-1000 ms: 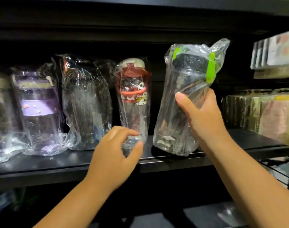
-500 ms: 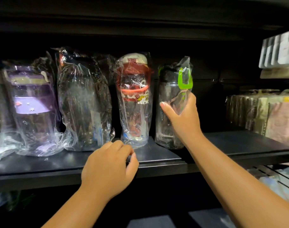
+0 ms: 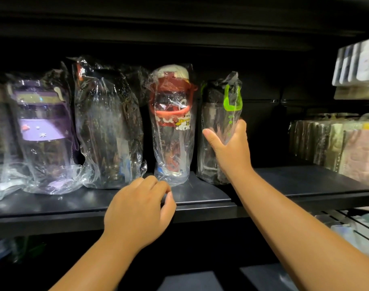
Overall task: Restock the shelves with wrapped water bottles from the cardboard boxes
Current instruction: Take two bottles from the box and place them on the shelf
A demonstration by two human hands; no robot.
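Shelf [image 3: 200,198]: four wrapped bottles stand in a row, with bare black board to their right before the packets [image 3: 337,143].
Row: purple bottle [image 3: 43,131], dark bottle [image 3: 108,127], red bottle [image 3: 172,127], then the green-strap bottle [image 3: 213,114], every one in its bag.
Green-strap bottle: end of the row, upright, base down on the shelf, just beside the red one. I can't tell whether they touch.
Right hand [image 3: 232,150]: wrapped round that bottle's middle, thumb on the near side, gripping through the plastic.
Left hand [image 3: 137,213]: low at the shelf's front lip, before the red bottle, fingers loosely curled, holding nothing.
Done: this one looks placed. I'd say only the letting go remains.
To do: there's room for more on the right. The cardboard boxes are out of view, so I can't tell how many bottles are left.
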